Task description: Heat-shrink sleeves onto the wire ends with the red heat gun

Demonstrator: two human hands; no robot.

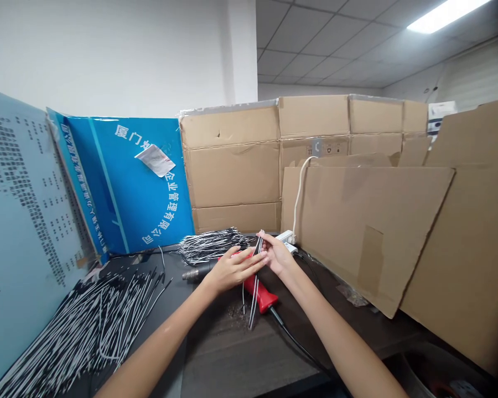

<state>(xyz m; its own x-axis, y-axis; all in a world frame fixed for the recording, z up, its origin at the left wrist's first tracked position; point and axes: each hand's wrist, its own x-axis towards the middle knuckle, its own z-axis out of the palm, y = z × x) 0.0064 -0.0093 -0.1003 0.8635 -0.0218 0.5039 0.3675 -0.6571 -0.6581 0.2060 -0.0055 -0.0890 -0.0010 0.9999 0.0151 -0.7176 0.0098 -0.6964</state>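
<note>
Above the dark tabletop point(240, 354), between the 2 hands, a thin bundle of grey wires point(254, 293) stands nearly upright, its lower ends close to the surface. The left hand point(232, 271) pinches it from the side with closed fingers, and the right hand point(279, 254) grips its top. Just beneath lies a red-handled heat gun point(263, 297). A rear wire heap point(211, 244) and a left wire heap point(87, 331) lie nearby. A blue board point(141, 188) carries white characters (厦门 is readable), with cardboard boxes point(232, 166) beside it.

Black-and-white wires point(87, 331), red tool handle point(262, 296), blue board point(145, 193).
</note>
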